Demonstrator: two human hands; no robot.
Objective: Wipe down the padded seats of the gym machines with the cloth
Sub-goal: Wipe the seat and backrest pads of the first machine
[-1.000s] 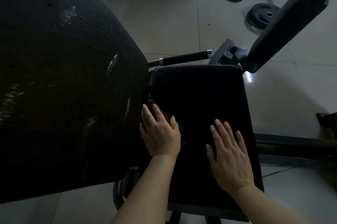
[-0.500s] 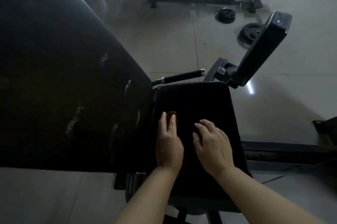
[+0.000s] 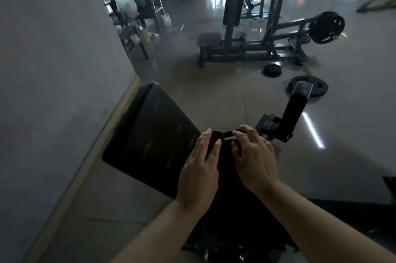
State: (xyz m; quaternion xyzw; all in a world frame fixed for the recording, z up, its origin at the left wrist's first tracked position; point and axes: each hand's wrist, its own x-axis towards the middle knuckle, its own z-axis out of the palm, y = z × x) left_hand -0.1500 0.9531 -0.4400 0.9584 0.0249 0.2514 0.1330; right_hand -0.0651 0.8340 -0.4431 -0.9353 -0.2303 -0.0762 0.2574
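Wiping is under way at the far edge of the padded seat [image 3: 227,177], where the dark cloth [image 3: 216,137] is pressed under the flat left hand [image 3: 198,173]. The right hand [image 3: 255,157] rests beside it, fingers [image 3: 236,134] loosely curled, holding nothing visible. Next, the cloth would probably be drawn back across the unwiped padding.

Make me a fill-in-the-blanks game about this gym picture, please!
1. The left hand presses a dark cloth onto the black padded ____.
2. Both hands are at the seat's ____ end.
3. Two round weight plates lie flat on the ____.
4. A grey wall stands on the person's ____ side.

Missing words: seat; far; floor; left
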